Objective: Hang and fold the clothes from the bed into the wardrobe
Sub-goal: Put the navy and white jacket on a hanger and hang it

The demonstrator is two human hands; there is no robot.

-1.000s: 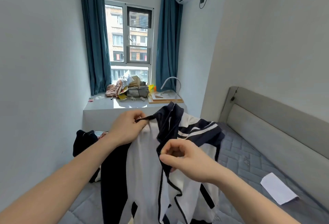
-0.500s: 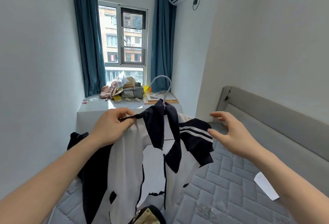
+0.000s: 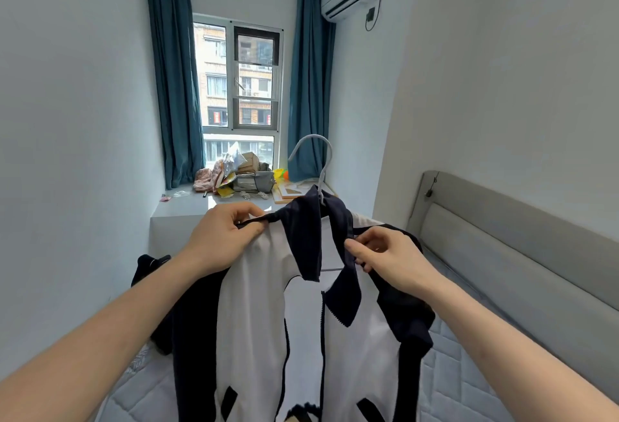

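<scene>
A white and navy jacket [image 3: 251, 314] hangs in front of me on a white hanger [image 3: 320, 167], whose hook stands up above the dark collar. My left hand [image 3: 221, 240] pinches the jacket's left shoulder at the collar edge. My right hand [image 3: 388, 259] pinches the dark fabric at the right shoulder. The jacket's front is open, and its lower part drops out of view at the bottom. Below it lies the grey quilted bed [image 3: 449, 378]. The wardrobe is not in view.
A dark garment [image 3: 149, 266] lies at the bed's far left by the wall. A cluttered white windowsill ledge [image 3: 181, 207] stands ahead under the window with teal curtains [image 3: 174, 86]. The grey padded headboard [image 3: 516, 254] runs along the right wall.
My right hand, open beside the jacket half a second ago, has come in and now pinches the right shoulder. The jacket sits higher and squarer on the hanger.
</scene>
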